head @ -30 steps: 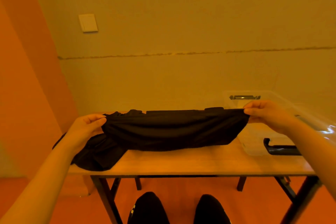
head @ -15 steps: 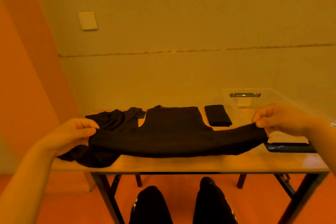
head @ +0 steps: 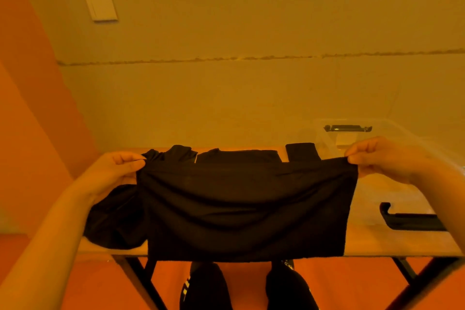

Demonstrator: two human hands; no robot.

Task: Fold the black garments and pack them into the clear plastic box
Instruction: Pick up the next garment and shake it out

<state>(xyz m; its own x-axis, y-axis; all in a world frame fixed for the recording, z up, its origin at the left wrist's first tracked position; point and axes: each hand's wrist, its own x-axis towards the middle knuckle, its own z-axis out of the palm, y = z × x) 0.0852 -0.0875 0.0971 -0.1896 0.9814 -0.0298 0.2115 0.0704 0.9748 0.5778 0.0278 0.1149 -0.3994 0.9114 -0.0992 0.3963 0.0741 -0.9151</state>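
Note:
A black garment (head: 246, 209) hangs stretched between my hands above the table's front edge, its lower hem drooping past the edge. My left hand (head: 118, 171) pinches its upper left corner and my right hand (head: 387, 161) pinches its upper right corner. Behind it the far part of the same cloth or another black garment (head: 239, 156) lies flat on the table; I cannot tell which. A small folded black piece (head: 302, 151) lies to its right. The clear plastic box (head: 377, 138) stands at the right end of the table, with black handles.
The wooden table (head: 390, 244) stands against a plain wall, with black legs below. A crumpled black bundle (head: 113, 221) lies at the table's left front corner. My feet in black shoes (head: 206, 287) show under the table. A wall switch (head: 100, 5) sits up left.
Both hands have raised the garment's edge higher and toward me, so the cloth now hangs in a wide sheet over the table's front edge. The view has tilted down closer.

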